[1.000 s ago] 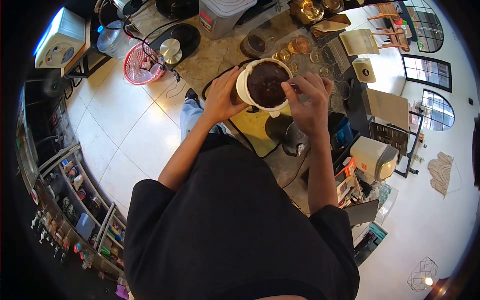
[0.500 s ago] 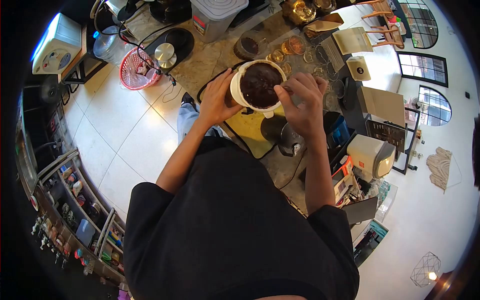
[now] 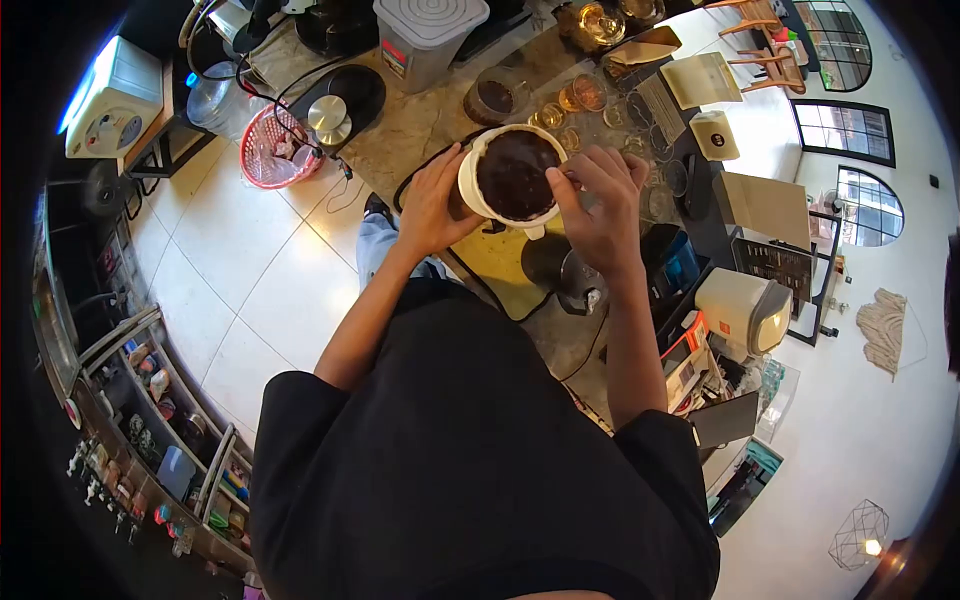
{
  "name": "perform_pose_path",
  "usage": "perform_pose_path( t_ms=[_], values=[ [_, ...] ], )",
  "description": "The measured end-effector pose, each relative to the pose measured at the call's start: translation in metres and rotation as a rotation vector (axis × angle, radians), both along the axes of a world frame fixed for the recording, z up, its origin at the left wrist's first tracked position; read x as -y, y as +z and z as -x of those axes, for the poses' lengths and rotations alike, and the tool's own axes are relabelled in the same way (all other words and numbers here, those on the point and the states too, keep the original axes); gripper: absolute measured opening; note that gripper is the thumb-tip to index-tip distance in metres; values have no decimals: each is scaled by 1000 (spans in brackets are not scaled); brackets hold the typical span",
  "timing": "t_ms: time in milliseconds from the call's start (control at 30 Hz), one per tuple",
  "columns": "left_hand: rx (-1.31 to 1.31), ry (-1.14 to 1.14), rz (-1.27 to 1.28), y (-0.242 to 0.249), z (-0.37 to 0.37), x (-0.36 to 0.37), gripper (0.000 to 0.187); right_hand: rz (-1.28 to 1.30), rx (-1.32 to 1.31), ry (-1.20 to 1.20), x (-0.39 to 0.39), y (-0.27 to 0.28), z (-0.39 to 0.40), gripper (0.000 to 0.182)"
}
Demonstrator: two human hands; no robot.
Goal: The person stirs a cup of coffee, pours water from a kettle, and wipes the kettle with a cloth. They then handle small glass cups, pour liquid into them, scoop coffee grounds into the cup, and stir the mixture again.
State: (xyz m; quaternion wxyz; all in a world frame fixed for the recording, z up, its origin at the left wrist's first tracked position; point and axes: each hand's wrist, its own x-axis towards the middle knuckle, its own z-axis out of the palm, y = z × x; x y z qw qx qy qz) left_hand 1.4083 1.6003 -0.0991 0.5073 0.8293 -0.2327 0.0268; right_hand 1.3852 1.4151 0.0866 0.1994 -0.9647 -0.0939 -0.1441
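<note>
A white coffee dripper [image 3: 470,190] lined with a paper filter is in front of me, above the counter. Dark wet coffee grounds [image 3: 515,175] fill it, with a shiny surface. Curved around its left side is my left hand [image 3: 432,203], thumb towards me and fingers on the far side. My right hand [image 3: 600,200] is at the right rim, thumb and forefinger pinched together. Whatever sits in that pinch is too small or hidden to make out. Just behind the dripper stands a glass server [image 3: 492,96] with dark liquid inside.
Several small glasses [image 3: 582,94] stand beyond the dripper. A grey lidded bin [image 3: 425,45] is at the back of the counter. Near my right forearm are a metal pitcher [image 3: 580,278] and a white appliance [image 3: 740,310]. A red basket [image 3: 275,150] sits to the left.
The view has shifted slightly. Both hands keep their places at the dripper, and the glints on the wet grounds look different.
</note>
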Motion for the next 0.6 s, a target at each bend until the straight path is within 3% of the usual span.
perform_pose_path(
  t_ms=[67,467,600],
  values=[
    [8,-4,1,0,0,0,87,-126,-17,28,1,-4,0,7],
    [-49,-16,40,-3,-1,-5,92,-37,23,3,2,-6,-1,9],
    [-43,-31,-9,-4,-1,-5,92,-135,38,23,-1,-10,0,9]
  ],
)
